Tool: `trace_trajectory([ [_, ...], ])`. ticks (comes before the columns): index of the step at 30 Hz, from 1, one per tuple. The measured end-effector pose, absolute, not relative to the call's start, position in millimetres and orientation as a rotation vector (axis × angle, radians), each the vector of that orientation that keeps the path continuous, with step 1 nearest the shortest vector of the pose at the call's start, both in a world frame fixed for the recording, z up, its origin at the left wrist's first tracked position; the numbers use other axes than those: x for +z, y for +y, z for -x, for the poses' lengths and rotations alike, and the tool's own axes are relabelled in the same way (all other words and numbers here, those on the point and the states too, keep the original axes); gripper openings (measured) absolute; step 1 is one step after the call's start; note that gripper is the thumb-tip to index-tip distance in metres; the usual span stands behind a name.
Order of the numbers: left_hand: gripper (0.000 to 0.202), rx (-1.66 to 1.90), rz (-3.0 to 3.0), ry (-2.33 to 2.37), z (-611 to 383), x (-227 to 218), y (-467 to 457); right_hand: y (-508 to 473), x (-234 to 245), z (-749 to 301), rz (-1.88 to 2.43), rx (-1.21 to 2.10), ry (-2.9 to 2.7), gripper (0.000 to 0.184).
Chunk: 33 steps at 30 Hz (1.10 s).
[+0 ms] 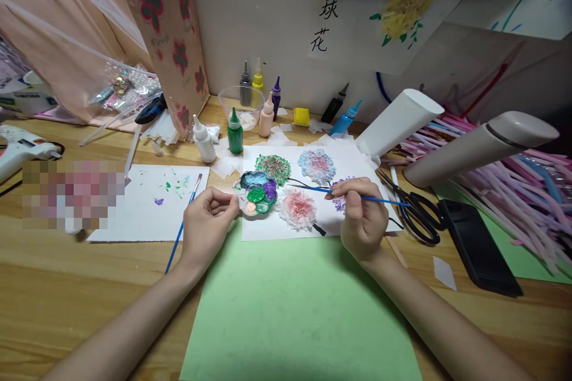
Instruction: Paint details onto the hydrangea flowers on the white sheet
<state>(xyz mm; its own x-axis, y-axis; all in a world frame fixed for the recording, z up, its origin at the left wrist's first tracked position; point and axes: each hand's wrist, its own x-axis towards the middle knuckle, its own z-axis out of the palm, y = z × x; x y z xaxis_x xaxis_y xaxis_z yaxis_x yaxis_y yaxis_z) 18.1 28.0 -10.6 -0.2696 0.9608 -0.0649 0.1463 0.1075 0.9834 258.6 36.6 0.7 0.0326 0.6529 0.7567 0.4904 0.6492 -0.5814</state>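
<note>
My left hand [208, 223] pinches the edge of a small paint palette [251, 209], which carries green, purple, blue and peach paint. In my right hand [364, 214] is a thin blue paintbrush [379, 198], its tip pointing left over the picture. Beneath both lies a white sheet [263, 233] bearing several ruffled flowers, among them a green one [279, 168], a blue-and-pink one [316, 165] and a white-and-pink one [298, 208]. A purple flower [339, 199] is partly hidden behind my right hand. Dark stem strokes show on the sheet.
A second paintbrush [176, 245] rests left of my left hand across a paint-marked sheet [134, 214]. Paint bottles [235, 134] stand behind. On the right are black scissors [420, 214], a phone [478, 247], a grey flask [473, 152] and pipe cleaners [518, 202]. Green paper [299, 309] lies in front.
</note>
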Motion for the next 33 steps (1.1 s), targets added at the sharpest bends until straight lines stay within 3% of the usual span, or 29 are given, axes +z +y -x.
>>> trace_trajectory([
  [21,0.019,1.255,-1.126,1.564,-19.3,-9.3,27.5,38.0,-6.8,-258.9,0.945,0.165,-1.537,0.02],
  [33,0.022,1.258,-1.124,1.517,-21.1,-8.9,26.2,13.2,-1.7,-238.4,0.829,0.445,-1.88,0.021],
])
